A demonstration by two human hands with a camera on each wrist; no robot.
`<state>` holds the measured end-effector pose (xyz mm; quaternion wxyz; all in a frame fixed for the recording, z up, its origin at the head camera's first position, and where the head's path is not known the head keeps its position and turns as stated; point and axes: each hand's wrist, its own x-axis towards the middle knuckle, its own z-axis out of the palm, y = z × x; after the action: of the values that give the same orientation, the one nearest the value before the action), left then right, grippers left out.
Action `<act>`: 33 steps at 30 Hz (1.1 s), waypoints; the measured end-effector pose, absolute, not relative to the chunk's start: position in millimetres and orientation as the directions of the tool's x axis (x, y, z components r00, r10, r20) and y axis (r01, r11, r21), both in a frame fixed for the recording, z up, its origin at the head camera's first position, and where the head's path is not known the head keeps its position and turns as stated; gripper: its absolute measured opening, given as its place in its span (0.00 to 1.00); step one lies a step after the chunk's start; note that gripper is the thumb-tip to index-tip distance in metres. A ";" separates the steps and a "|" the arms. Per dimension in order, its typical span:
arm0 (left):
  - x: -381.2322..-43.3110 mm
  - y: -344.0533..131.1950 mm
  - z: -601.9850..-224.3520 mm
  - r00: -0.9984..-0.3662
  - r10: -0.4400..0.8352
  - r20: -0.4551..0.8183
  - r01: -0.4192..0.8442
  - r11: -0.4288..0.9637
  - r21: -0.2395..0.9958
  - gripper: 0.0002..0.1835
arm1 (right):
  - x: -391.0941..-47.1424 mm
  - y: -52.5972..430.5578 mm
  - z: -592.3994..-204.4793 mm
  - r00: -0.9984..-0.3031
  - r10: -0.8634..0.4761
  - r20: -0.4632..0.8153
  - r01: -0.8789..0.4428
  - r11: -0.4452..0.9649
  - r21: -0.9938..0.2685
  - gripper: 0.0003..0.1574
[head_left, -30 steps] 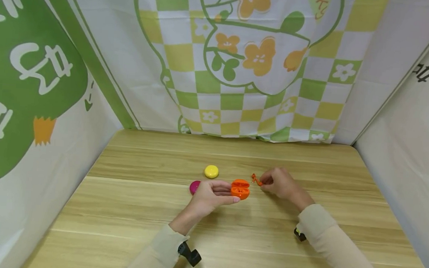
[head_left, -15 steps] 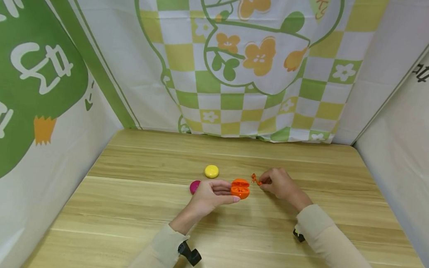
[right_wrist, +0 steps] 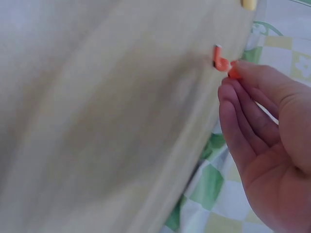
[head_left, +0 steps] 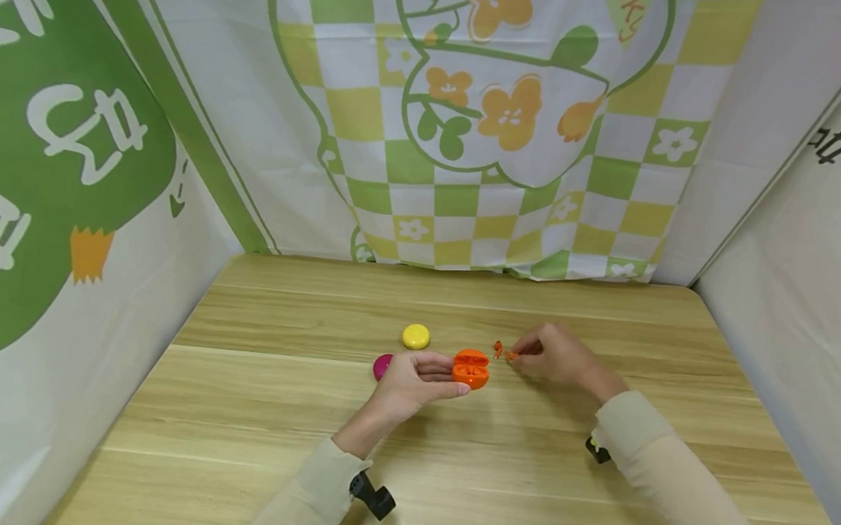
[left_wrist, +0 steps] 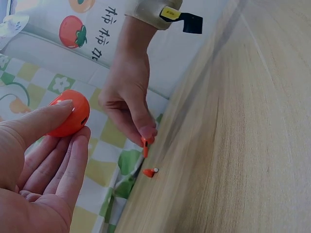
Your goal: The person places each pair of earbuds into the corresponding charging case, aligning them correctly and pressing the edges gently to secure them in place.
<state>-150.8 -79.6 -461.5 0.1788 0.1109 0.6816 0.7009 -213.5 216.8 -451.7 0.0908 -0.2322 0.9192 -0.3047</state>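
My left hand [head_left: 404, 385] grips an orange earbud case [head_left: 471, 370] between thumb and fingers, its lid up toward the head camera. In the left wrist view the case [left_wrist: 73, 114] shows its rounded outside above the fingers. To the right of it, my right hand [head_left: 553, 355] pinches an orange earbud [left_wrist: 146, 144] by thumb and fingertips, its stem pointing down in the left wrist view. A second orange earbud [head_left: 498, 349] lies on the table, just left of the right fingertips; the right wrist view also shows this earbud [right_wrist: 220, 59] close beside them.
A yellow round case [head_left: 415, 336] sits on the wooden table [head_left: 292, 424] behind the left hand. A magenta round case [head_left: 381, 365] is partly covered by that hand. A patterned cloth [head_left: 468, 217] hangs at the table's far edge, with printed sheets on both sides.
My right hand has drawn one earbud slightly away from the other, so a small gap shows between them. The left hand and its case stay nearly still.
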 end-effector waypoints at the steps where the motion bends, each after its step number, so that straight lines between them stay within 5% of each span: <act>1: -151.0 -79.6 -461.5 -0.912 0.402 -0.087 -0.098 -0.007 0.995 0.20 | -214.2 217.9 -447.9 -0.871 -0.490 -0.031 -0.374 0.704 -0.604 0.07; 33: -151.2 -77.7 -460.9 -0.910 0.408 -0.073 -0.091 -0.025 0.996 0.19 | -195.9 185.3 -312.5 -0.606 -0.764 -0.222 -0.569 0.611 -0.551 0.10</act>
<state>-151.2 -77.7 -460.9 0.1765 0.1174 0.6756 0.7062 -195.9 185.3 -312.5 0.2240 -0.3835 0.8690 -0.2184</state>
